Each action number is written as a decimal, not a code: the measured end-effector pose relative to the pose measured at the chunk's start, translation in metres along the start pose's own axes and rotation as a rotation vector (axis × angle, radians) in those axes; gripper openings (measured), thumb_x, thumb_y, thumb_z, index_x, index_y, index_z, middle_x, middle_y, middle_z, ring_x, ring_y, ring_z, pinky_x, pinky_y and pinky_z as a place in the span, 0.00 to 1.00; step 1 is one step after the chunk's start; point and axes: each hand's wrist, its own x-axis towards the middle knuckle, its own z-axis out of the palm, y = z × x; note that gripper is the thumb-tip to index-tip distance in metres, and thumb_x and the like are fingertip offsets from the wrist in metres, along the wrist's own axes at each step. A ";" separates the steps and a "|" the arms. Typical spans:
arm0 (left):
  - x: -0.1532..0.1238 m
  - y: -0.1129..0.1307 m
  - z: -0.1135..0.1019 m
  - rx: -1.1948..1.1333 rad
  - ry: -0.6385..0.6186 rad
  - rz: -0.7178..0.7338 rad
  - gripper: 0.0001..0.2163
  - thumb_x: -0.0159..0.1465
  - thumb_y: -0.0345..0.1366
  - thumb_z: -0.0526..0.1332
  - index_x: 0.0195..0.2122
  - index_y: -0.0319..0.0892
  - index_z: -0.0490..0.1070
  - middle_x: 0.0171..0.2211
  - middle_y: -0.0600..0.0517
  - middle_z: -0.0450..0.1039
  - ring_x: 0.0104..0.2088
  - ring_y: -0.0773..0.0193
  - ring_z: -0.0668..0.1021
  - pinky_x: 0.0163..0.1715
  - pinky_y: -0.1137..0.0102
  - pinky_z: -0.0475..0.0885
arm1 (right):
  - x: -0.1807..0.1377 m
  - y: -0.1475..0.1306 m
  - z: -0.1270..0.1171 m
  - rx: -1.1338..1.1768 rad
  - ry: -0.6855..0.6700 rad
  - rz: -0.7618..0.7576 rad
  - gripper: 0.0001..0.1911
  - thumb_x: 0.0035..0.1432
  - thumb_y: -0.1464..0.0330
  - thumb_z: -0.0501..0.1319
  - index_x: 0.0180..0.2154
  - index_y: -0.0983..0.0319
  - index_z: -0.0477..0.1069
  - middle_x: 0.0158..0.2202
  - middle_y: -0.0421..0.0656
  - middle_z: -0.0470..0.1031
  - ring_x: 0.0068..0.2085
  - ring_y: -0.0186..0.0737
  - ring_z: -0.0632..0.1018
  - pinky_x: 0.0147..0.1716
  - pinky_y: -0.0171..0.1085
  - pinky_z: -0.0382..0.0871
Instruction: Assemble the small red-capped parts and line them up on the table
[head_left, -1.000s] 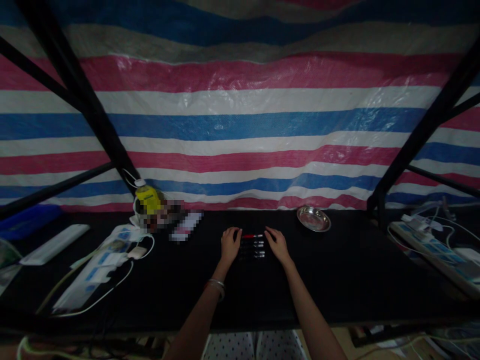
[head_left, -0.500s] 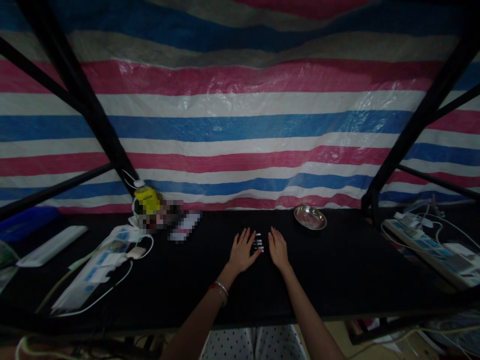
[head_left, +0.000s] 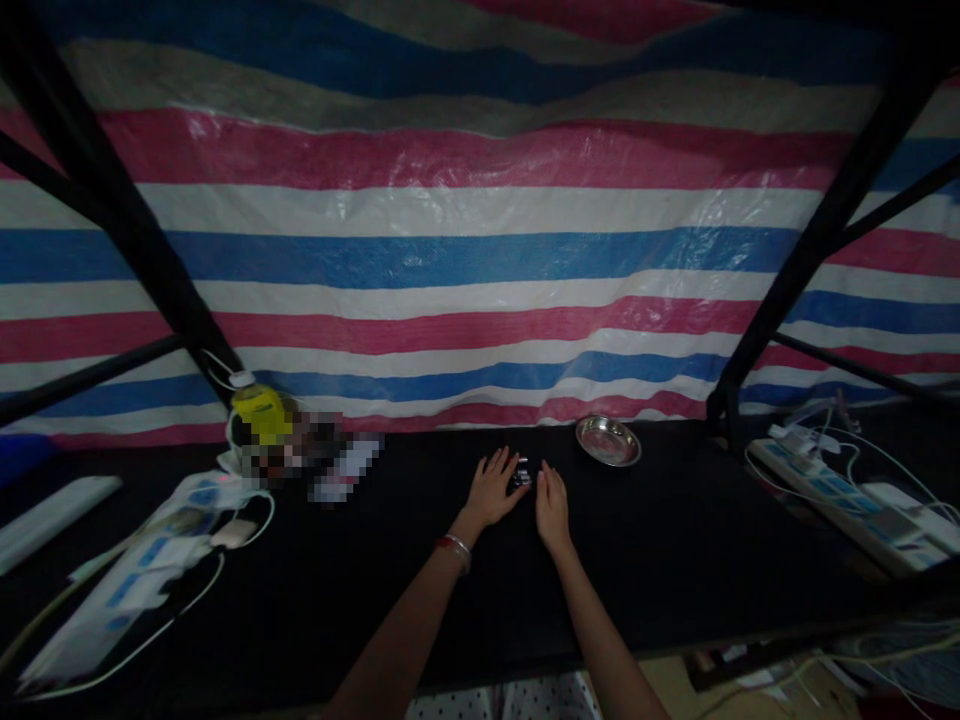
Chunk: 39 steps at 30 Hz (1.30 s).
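On the black tabletop, my left hand (head_left: 491, 490) lies palm down with its fingers spread. Its thumb and index finger sit around the left end of several small dark cylinders with silver ends (head_left: 523, 474), lined up in a row; they may be batteries, but they are too small to tell. My right hand (head_left: 553, 508) rests on its edge just right of the row, fingers stretched out and close together, palm facing the cylinders. A narrow gap parts it from them. Nothing shows in its grasp.
A shiny round metal dish (head_left: 608, 441) stands behind and right of my hands. To the left are a power strip (head_left: 142, 565) with plugs and cables, a yellow bottle (head_left: 260, 412) and blurred items. Another power strip (head_left: 840, 490) lies at the right, beyond a black frame post.
The head view has swung a little, shifting the surroundings left. My right hand has rolled from palm down onto its edge. My left hand stays beside the cylinders.
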 end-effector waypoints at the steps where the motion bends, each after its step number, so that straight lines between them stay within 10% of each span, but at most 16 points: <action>1: 0.001 0.000 0.000 0.049 -0.020 0.002 0.28 0.63 0.53 0.48 0.61 0.45 0.53 0.63 0.44 0.50 0.63 0.54 0.54 0.59 0.53 0.50 | 0.000 0.000 0.001 -0.019 -0.009 -0.010 0.35 0.61 0.51 0.39 0.56 0.71 0.62 0.57 0.54 0.63 0.60 0.48 0.60 0.59 0.49 0.51; 18: -0.029 0.013 -0.023 0.351 0.323 -0.289 0.24 0.67 0.40 0.43 0.64 0.40 0.45 0.65 0.44 0.40 0.64 0.55 0.48 0.58 0.56 0.53 | -0.005 -0.015 -0.007 -0.262 -0.130 -0.055 0.32 0.64 0.55 0.40 0.59 0.70 0.56 0.61 0.52 0.58 0.63 0.47 0.55 0.59 0.46 0.50; 39: -0.044 0.001 -0.032 0.348 0.390 -0.471 0.26 0.66 0.39 0.45 0.64 0.37 0.44 0.65 0.41 0.37 0.64 0.52 0.48 0.58 0.53 0.52 | -0.005 -0.018 -0.010 -0.227 -0.132 -0.023 0.34 0.63 0.55 0.40 0.58 0.73 0.59 0.60 0.55 0.59 0.62 0.47 0.57 0.59 0.45 0.50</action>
